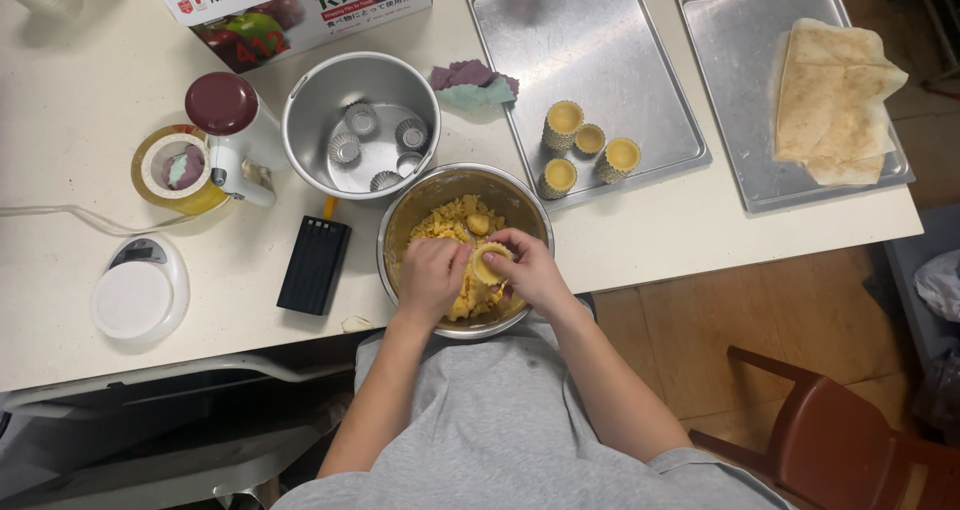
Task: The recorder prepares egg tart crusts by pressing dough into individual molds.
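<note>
At lower centre of the frame, a small fluted tart mould is held over the steel mixing bowl, which is part-filled w/ crumbly yellow dough. The right hand is curled round the mould's right side and rim, fingers closed on it. The left hand is bunched beside it, touching the mould's left edge; whether a bit of dough is pinched in it can't be told.

Handling, as judged: the mould looks thin, light metal, stiff at the fluted wall but easily dented, so it's best gripped at the rim and cupped from below. The dough lining looks soft and crumbly, prob. greasy, so slips and tears are likely if it's squeezed hard.

Above, at centre, a second steel bowl w/ empty moulds is seen. On the baking tray at upper centre-right, four lined moulds are grouped. A further tray at upper right carries folded paper. At left: a white kitchen scale, a black slab-like item and a tape roll.
</note>
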